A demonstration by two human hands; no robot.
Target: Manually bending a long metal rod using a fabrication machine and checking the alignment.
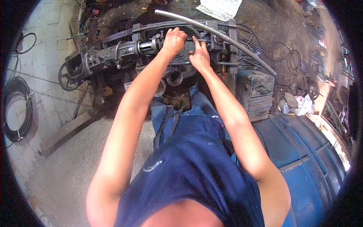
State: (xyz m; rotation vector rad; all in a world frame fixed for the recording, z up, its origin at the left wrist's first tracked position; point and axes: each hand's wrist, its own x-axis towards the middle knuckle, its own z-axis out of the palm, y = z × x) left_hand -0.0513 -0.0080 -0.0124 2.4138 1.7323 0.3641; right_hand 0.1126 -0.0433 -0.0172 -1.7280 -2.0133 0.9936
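A long greasy metal machine (130, 49), lathe-like in build, lies across the far side in front of me. My left hand (175, 41) is closed over its middle, beside a round chuck-like part (155, 42); what its fingers grip is hidden under them. Just to the right, my right hand (199, 56) has its fingers apart, the fingertips at a thin rod by a dark metal block (217, 41). Dark metal chips (184, 53) lie between the two hands. Slanting over the machine's right end is a long grey metal pipe (242, 47).
A handwheel (68, 77) sits at the machine's left end. A coiled black cable (18, 109) is on the left. Many thin metal rods (249, 53) are stacked to the right, above a dirty metal box (257, 90). Blue metal drums or panels (298, 181) fill the lower right.
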